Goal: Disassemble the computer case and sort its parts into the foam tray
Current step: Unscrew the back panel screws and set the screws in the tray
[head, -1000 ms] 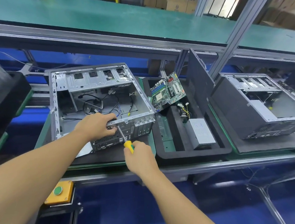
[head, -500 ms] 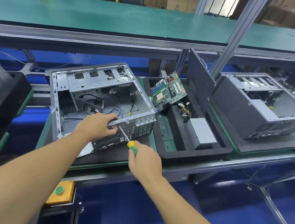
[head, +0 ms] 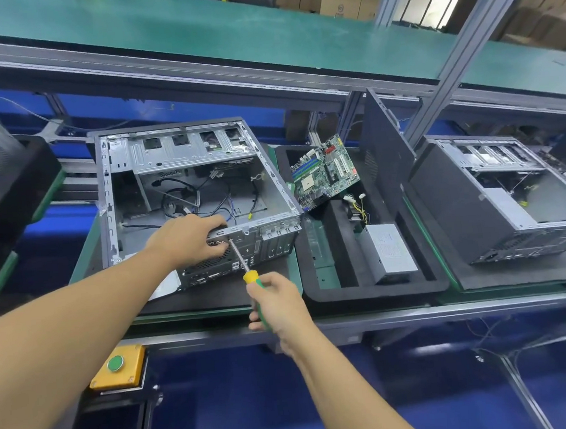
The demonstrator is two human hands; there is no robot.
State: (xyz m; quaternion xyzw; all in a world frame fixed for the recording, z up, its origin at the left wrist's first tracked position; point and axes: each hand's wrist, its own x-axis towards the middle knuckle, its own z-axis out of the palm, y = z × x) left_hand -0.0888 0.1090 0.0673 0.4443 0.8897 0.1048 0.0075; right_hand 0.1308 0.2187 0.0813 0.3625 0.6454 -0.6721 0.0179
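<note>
While the bench (head: 351,320) carries everything, the computer case (head: 183,174) lies open on its side at the left, stripped to loose cables. The black foam tray (head: 375,290) sits just beside it on the right. That tray already holds a motherboard (head: 326,173) propped at its far end and a grey power supply (head: 387,250) lying nearer. The left hand (head: 188,237) curls over the case's rear edge, bracing it. The right hand (head: 278,302) wraps the handle of the screwdriver (head: 251,277), whose tip meets the rear panel just beside the left hand. A rear screw is probably being worked: keep the shaft square to it, press firmly, and stop the case sliding.
</note>
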